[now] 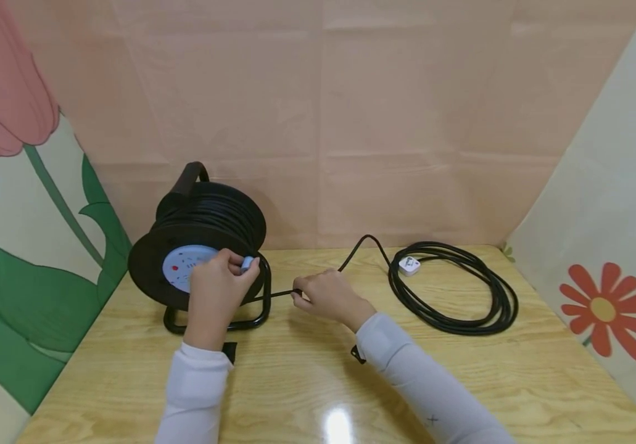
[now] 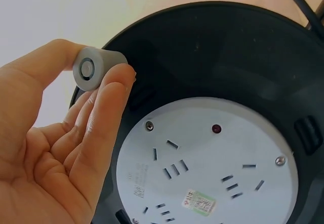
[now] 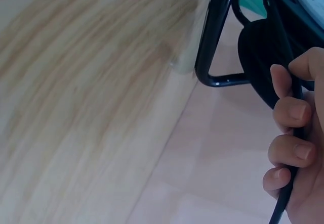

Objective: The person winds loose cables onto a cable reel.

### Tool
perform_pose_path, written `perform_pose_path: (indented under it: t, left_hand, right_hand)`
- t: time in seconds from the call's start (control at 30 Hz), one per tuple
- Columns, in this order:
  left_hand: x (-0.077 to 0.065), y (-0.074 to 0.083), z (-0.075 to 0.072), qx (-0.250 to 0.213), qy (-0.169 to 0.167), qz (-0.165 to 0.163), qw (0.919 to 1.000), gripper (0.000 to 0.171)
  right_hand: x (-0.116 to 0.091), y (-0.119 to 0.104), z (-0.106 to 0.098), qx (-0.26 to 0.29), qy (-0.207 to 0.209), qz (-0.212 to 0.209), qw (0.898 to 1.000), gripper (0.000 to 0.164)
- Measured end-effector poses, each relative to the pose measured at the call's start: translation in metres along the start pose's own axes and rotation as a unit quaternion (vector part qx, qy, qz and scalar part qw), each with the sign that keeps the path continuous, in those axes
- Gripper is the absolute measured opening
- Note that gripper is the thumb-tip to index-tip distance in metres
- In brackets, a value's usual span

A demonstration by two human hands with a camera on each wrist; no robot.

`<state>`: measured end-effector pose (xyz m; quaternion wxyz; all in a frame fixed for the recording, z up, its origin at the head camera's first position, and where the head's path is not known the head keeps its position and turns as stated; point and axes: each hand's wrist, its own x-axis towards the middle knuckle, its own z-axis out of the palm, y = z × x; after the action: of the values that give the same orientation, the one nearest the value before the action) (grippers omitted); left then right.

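A black cable reel [image 1: 145,262] with a pale socket panel [image 2: 202,148] stands at the left of the table. My left hand [image 1: 214,287] pinches the reel's small winding knob [image 2: 98,67], at the right edge of the reel's face, between thumb and fingers. To the right of the reel, my right hand [image 1: 331,296] grips the black cable [image 3: 298,133], fingers curled round it in the right wrist view. From that hand the cable rises in a bend and runs to a loose coil [image 1: 451,327] on the right.
A white plug [image 1: 409,266] lies at the coil's left side. The reel rests on a black tubular stand [image 1: 251,324] with a handle [image 1: 187,179] on top. A pink backdrop [image 1: 384,123] closes off the rear of the wooden table [image 1: 295,382]; flower-painted panels [image 1: 573,203] flank it.
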<state>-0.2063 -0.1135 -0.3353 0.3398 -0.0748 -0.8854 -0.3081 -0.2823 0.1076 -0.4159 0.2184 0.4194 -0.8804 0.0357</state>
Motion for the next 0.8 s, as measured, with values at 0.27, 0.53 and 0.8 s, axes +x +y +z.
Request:
perform_pose_path:
  t: [0.27, 0.53, 0.8]
  left_hand:
    - [-0.004, 0.0, 0.005, 0.006, -0.04, -0.027, 0.9988, 0.028]
    - [-0.009, -0.002, 0.007, 0.016, -0.072, -0.034, 0.9967, 0.028]
    - [-0.01, -0.006, 0.01, 0.042, -0.127, -0.044, 0.99, 0.036]
  right_hand:
    - [0.007, -0.011, 0.009, 0.009, -0.042, 0.001, 0.999, 0.02]
    - [0.015, -0.021, 0.012, 0.011, -0.077, -0.001, 0.997, 0.019]
    - [0.022, -0.026, 0.014, -0.026, -0.108, -0.016, 0.994, 0.02]
